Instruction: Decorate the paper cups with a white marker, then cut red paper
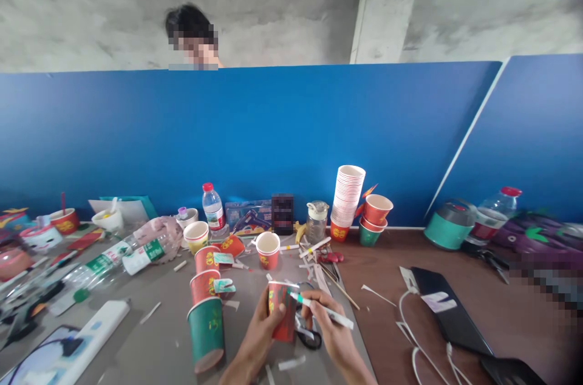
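1. From the head camera, a grey concrete wall [282, 2] rises behind a blue partition panel [291, 124], above which a person's dark-haired head [189, 20] shows.
2. Below it is a cluttered desk [382, 339], brown at right, with a grey surface in the middle.
3. The left hand [259, 327] has its fingers wrapped around a red paper cup with dark green patches [286, 325], held above the grey surface in the lower middle.
4. The right hand [331, 325] pinches a slim white marker with a green tip [336, 316] between its fingers, the tip at the cup's right side; whether they touch, I cannot tell.
5. Black-handled scissors [311, 346] lie between the hands, partly hidden.
6. Left of them, a green paper cup [204, 333] lines up with two red ones.
7. Farther back are an upright red paper cup [268, 260] with a white interior and a tall stack of paper cups [348, 200].
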Motion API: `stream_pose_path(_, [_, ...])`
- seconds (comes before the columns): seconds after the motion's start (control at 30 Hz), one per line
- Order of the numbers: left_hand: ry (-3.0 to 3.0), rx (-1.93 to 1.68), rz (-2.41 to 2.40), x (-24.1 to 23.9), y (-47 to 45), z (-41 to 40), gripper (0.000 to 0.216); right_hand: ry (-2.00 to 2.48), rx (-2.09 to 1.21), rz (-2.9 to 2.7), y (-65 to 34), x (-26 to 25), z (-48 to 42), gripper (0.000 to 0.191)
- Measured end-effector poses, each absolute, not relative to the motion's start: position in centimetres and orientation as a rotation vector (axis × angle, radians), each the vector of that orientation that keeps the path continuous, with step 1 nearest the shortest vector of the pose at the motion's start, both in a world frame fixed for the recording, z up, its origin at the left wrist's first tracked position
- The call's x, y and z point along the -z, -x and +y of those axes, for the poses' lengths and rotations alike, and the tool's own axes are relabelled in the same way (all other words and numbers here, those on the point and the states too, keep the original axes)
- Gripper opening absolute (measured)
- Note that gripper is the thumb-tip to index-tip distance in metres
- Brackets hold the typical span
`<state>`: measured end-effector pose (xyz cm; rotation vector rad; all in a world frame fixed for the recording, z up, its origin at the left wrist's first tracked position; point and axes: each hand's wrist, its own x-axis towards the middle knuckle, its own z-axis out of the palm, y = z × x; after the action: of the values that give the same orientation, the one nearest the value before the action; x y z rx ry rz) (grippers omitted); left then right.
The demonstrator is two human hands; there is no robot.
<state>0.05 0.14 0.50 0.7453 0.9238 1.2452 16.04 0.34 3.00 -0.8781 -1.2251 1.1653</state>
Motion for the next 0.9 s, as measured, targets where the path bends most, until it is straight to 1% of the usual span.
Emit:
stream_pose_path(0.3, [-0.85,-1.25,0.914,0.1,0.1,0.3,0.072,0.877,-1.184,-1.236,-16.0,-2.5,0.4,0.036])
stream_pose_path(0.73, [-0.894,-1.242,0.96,0.5,0.1,0.4,0.079,0.89,-1.18,-1.244,-16.1,-2.9,0.2,0.037])
stream_pose_path(0.9, [-0.93,-1.243,0.967,0.5,0.2,0.3,0.077,0.906,-1.142,-1.254,-16.2,-2.9,0.2,0.037])
